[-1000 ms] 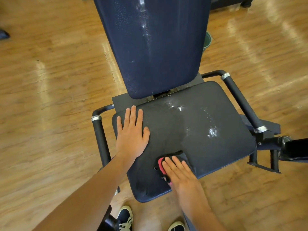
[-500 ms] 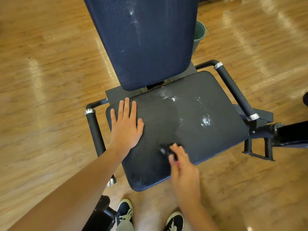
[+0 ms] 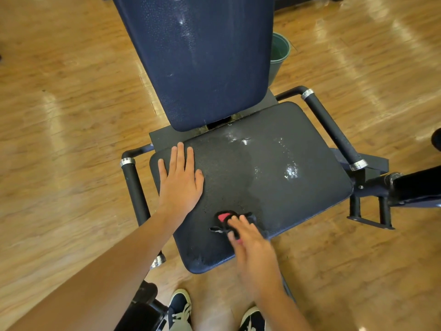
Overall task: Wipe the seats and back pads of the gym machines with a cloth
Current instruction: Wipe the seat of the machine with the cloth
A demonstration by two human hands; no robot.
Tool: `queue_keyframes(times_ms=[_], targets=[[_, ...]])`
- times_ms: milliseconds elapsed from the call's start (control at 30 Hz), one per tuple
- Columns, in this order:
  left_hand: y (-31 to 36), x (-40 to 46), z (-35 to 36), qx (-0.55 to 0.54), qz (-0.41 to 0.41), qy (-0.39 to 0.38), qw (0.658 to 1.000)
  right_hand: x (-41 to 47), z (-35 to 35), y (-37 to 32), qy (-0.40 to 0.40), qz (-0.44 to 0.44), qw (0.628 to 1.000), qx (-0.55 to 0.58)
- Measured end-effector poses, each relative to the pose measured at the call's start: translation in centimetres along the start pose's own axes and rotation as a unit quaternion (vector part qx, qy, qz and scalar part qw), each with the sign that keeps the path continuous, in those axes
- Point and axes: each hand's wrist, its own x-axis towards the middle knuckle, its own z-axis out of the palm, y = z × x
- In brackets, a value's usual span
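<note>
Seat wipe, front edge
R hand (image 3: 253, 244) presses cloth (image 3: 225, 219) w/ fingers probably flat (blurred); L hand (image 3: 180, 180) flat on seat (image 3: 274, 187). Wet patch lies up-right of cloth, nearer R.

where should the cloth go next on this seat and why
Probably push the cloth away and to the right, toward the far right part of the seat. The right hand presses it near the front edge, while shiny wet droplets show further back on the right. The left hand lies flat on the left side, bracing.
</note>
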Motion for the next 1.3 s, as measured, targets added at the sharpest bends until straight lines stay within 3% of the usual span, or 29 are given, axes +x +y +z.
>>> queue_keyframes(times_ms=[67,167,233,367,533,600,700,800,900,967,1034,1167,1300], targets=[[0.1,0.0,0.0,0.001,0.0,-0.002,1.0,1.9,-3.0,-0.3,0.076,0.11,0.985,0.111],[0.1,-0.1,0.0,0.002,-0.004,0.006,1.0,5.0,-6.5,0.8,0.211,0.146,0.96,0.11],[0.1,-0.1,0.0,0.001,-0.004,0.008,1.0,6.0,-6.1,1.5,0.187,0.139,0.971,0.056],[0.0,-0.1,0.0,0.0,-0.002,0.011,1.0,3.6,-1.0,2.6,0.117,0.032,0.982,-0.146],[0.1,-0.1,0.0,-0.005,-0.003,0.019,1.0,-1.8,1.1,2.0,0.05,-0.067,0.988,-0.129],[0.1,-0.1,0.0,-0.002,-0.005,0.018,1.0,-1.9,0.1,1.9,0.049,-0.016,0.998,-0.032],[0.1,-0.1,0.0,0.004,-0.004,0.014,1.0,1.8,-3.7,2.0,0.114,0.162,0.974,0.112],[0.1,-0.1,0.0,0.001,-0.003,0.021,1.0,5.5,-8.1,2.2,0.242,0.177,0.947,0.115],[-0.1,-0.1,0.1,-0.006,0.001,0.03,1.0,6.8,-8.1,3.2,0.229,0.174,0.954,0.081],[-0.1,-0.1,0.2,-0.006,0.002,0.031,0.999,6.1,-5.8,3.5,0.16,0.13,0.978,-0.015],[-0.1,0.0,0.2,-0.005,0.001,0.029,1.0,4.2,-2.5,3.5,0.123,0.031,0.986,-0.106],[-0.1,0.0,0.1,-0.008,0.003,0.031,0.999,1.2,0.3,4.9,0.068,-0.07,0.986,-0.138],[0.0,0.0,0.0,-0.007,0.003,0.027,1.0,1.8,-2.1,8.4,-0.015,-0.208,0.955,-0.209]])
